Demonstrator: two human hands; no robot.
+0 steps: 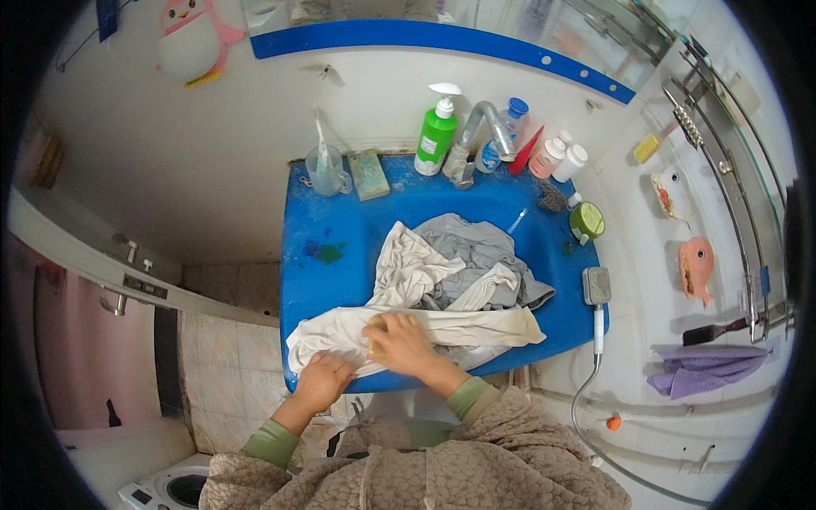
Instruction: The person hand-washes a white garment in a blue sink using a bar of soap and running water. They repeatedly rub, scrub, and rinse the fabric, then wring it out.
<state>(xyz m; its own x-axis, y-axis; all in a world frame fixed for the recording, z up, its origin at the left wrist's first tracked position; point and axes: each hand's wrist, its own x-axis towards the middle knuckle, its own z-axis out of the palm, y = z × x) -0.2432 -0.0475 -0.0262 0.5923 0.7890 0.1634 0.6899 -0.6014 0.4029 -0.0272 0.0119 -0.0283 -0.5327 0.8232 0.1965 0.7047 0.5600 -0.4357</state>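
Observation:
A cream-white garment (459,327) is spread along the front edge of the blue washbasin (327,228), one long part of it stretched left to right. At its near left edge my left hand (325,380) is closed on the cloth. My right hand (402,344) presses on the same cloth just to the right, with its fingers curled. A small yellowish edge shows at those fingertips, but what it belongs to is mostly hidden. Behind, more cream cloth and a grey garment (476,255) lie bunched in the bowl.
Along the basin's back stand a cup with a toothbrush (330,170), a soap box (369,175), a green pump bottle (436,136), the tap (483,127) and several small bottles. A shower head (597,286) rests on the right rim. A purple towel (705,370) hangs at right.

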